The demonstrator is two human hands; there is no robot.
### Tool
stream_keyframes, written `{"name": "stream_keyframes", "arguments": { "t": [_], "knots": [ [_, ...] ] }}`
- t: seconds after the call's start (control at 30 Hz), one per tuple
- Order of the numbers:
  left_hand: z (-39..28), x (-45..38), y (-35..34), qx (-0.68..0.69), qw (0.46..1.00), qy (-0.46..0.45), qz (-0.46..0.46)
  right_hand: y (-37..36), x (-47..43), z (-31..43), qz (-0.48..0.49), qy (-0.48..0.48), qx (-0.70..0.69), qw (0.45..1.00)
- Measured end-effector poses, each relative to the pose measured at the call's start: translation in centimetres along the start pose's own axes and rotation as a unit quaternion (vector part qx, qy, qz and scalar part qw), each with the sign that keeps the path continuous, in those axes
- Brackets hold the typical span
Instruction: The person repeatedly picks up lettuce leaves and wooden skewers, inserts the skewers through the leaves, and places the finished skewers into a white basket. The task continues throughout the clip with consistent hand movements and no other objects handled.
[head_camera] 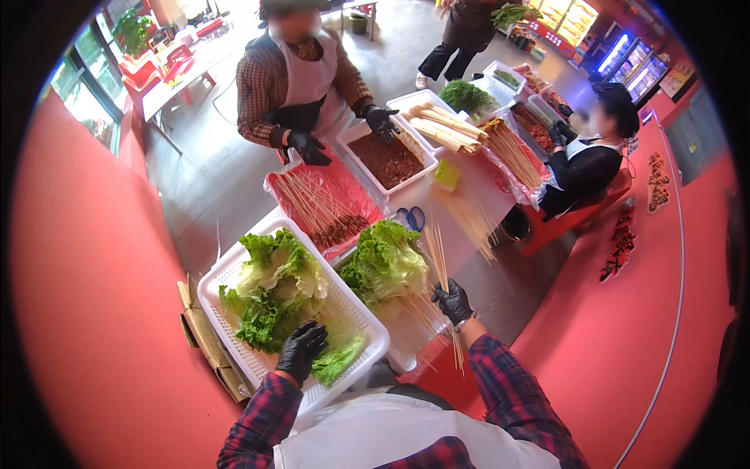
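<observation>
A bundle of thin bamboo skewers (440, 258) stands tilted in my right hand (452, 302), which wears a black glove and is closed around it. My left hand (303, 352), also gloved in black, lies palm down at the lettuce leaves (338, 356) in a white perforated plastic basket (217, 308). Its fingertips are at a pale leaf; whether they pinch it is hidden. More frilly lettuce (281, 264) fills the basket's far half. Right of the basket, a second heap of lettuce (389, 258) sits in another container, with loose skewers (419, 311) beside it.
Beyond the lettuce are a red-lined tray of skewered meat (340, 231), blue-handled scissors (416, 218) and a white tub of marinated meat (389, 161). A co-worker (302, 88) stands across the table; another (592, 146) sits at right. Flattened cardboard (211, 346) leans left of the basket.
</observation>
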State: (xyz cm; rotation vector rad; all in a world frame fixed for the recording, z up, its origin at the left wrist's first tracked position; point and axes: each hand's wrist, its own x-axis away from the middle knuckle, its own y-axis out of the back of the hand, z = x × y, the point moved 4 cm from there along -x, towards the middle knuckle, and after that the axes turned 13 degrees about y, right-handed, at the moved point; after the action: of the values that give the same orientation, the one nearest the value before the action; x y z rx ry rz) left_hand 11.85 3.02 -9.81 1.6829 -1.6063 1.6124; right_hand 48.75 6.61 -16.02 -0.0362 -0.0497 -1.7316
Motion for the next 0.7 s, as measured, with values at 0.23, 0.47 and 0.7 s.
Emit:
{"name": "stream_keyframes", "arguments": {
  "t": [0.23, 0.47, 0.7],
  "knots": [
    [1.5, 1.6, 4.5, 0.005, 0.997, -0.025, -0.075, -0.4, -2.2, -8.2, 0.067, 0.096, 0.405, 0.907],
    [1.1, -0.2, 4.8, -0.074, 0.988, -0.061, -0.124, 1.2, -1.8, -10.8, 0.074, 0.06, 0.468, 0.879],
    [5.0, -6.5, 3.7, -0.406, 0.894, -0.156, -0.112, -0.4, -1.3, -6.0, 0.059, 0.096, 0.557, 0.823]
  ]
}}
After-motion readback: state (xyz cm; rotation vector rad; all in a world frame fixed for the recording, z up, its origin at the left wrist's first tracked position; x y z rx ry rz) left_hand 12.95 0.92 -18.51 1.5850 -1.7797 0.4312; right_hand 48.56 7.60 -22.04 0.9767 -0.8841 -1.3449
